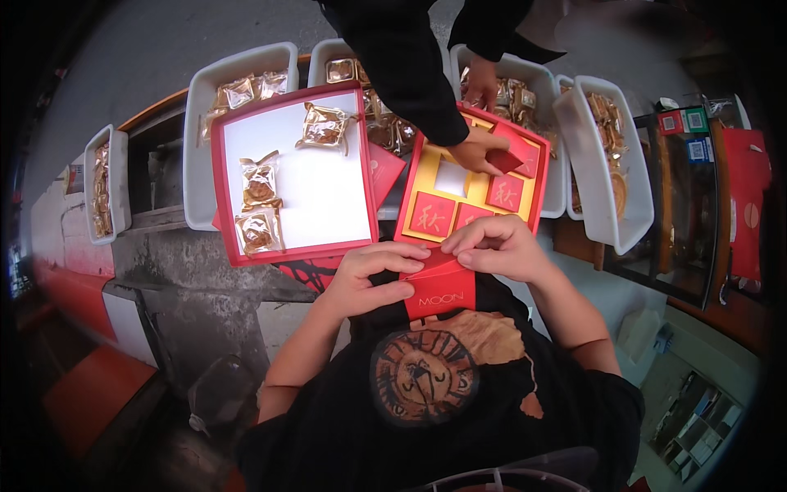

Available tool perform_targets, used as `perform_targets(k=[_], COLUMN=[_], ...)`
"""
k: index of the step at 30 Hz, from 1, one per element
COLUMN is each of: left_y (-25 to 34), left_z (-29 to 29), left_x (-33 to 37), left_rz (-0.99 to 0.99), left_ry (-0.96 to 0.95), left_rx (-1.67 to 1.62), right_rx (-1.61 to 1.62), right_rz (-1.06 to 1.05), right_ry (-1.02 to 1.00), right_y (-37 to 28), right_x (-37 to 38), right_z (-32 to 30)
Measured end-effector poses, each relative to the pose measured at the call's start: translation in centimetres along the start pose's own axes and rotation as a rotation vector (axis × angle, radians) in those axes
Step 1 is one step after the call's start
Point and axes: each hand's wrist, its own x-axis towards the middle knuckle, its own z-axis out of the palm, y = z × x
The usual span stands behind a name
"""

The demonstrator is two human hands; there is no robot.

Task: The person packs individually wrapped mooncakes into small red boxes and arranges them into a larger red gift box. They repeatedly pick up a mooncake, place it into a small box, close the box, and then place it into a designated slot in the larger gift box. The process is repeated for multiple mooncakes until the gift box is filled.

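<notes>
A small red cardboard box is between my hands, close to my chest, its upper flaps folded at an angle. My left hand grips its left side, thumb and fingers pinched at the edge. From the right, my right hand pinches the top flap with thumb and forefinger. Just beyond lies a red gift box with a yellow divided insert, holding several small red boxes. One compartment shows a pale bottom. To the left, a white-lined red lid carries three wrapped mooncakes.
Across from me, another person's hand holds a small red box over the gift box; their other hand is at a bin behind it. White plastic bins of wrapped mooncakes line the far side. Another bin stands tilted at right.
</notes>
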Motion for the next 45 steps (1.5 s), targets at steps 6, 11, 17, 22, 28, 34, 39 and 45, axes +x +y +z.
perform_targets(k=[6, 11, 17, 22, 28, 34, 39, 45], left_y=[-2.0, -2.7, -2.5, -2.4, -8.2, -11.3, -14.2, -14.9], left_z=[0.3, 1.3, 1.8, 2.7, 2.1, 3.5, 5.0, 4.4], left_x=[-1.3, -2.4, -2.3, 1.2, 3.4, 3.9, 2.6, -0.6], left_rz=[-0.119, -0.121, -0.527, -0.684, -0.531, -0.582, -0.784, -0.539], left_ry=[0.067, 0.139, 0.447, 0.497, 0.265, 0.239, 0.232, 0.347], left_rx=[-0.221, -0.178, -0.485, -0.691, -1.47, -1.604, -1.581, 0.374], right_rx=[-0.231, -0.168, 0.192, -0.407, -0.441, -1.041, -0.9, -1.077], right_rz=[-0.126, -0.195, 0.027, -0.186, -0.224, -0.139, 0.121, 0.109], right_ry=[-0.002, -0.174, -0.311, -0.002, 0.148, 0.105, 0.052, 0.183], right_y=[0.4, 2.3, 5.1, 4.1, 3.8, 2.9, 6.7, 10.8], right_x=[-0.3, -1.1, -0.3, 1.7, 4.1, 2.4, 2.4, 2.4], right_z=[0.7, -1.6, -3.1, 0.4, 1.1, -0.8, -3.6, -9.8])
